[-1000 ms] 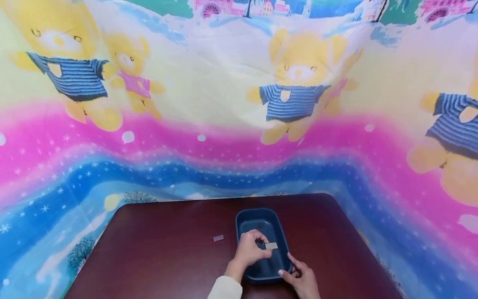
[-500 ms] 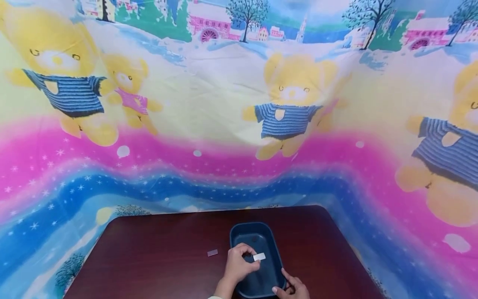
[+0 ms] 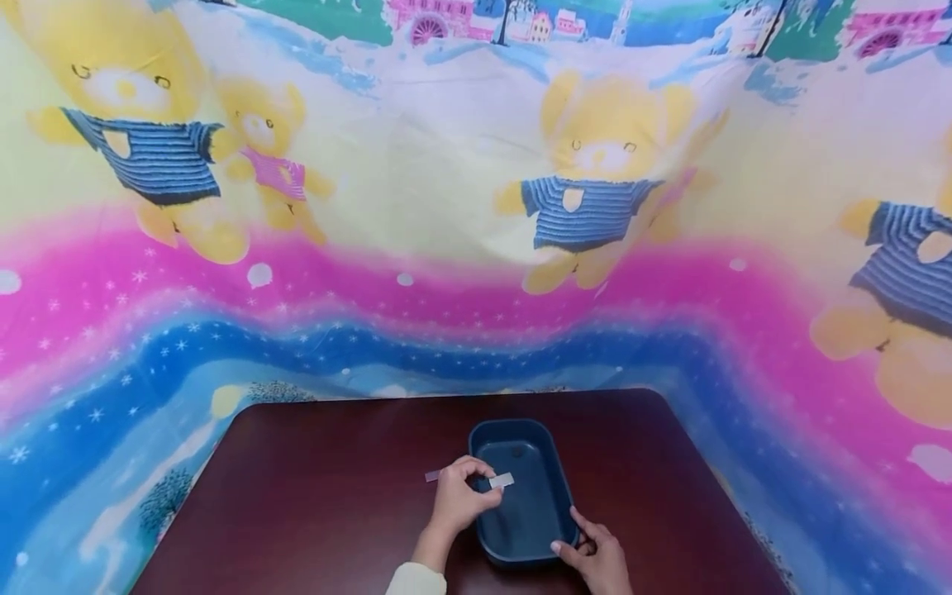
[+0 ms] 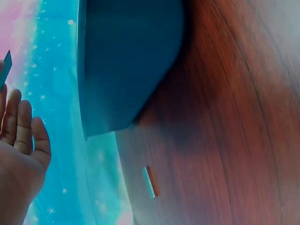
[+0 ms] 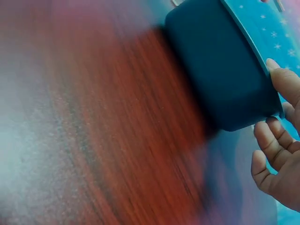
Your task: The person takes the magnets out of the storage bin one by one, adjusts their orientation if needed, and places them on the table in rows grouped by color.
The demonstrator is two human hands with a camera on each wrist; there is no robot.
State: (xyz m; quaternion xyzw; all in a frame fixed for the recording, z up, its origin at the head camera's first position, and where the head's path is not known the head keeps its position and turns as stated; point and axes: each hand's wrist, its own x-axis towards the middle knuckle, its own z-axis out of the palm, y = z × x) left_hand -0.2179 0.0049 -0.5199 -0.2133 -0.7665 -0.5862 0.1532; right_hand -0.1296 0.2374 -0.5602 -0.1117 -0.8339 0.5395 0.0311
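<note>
In the head view my left hand (image 3: 459, 500) pinches a small flat light-grey rectangular piece (image 3: 502, 480) between thumb and fingertips. It hovers above the left rim of a dark blue rectangular container (image 3: 525, 559). My right hand (image 3: 598, 555) grips the container's near right corner, thumb on the rim and fingers beneath the edge. The right wrist view shows these fingers (image 5: 276, 140) at the container's corner. A second small flat piece (image 4: 149, 182) lies on the table left of the container, partly hidden by my left hand in the head view.
The container stands on a dark red-brown wooden table (image 3: 320, 487) with rounded far corners. A small dark round spot (image 3: 517, 452) shows on the container's floor near its far end. A cloth printed with bears (image 3: 416, 182) hangs behind and around the table.
My left hand, still pinching the small piece, has moved left from over the container's middle to its left rim. The right hand keeps its hold on the corner. The head view has tilted slightly.
</note>
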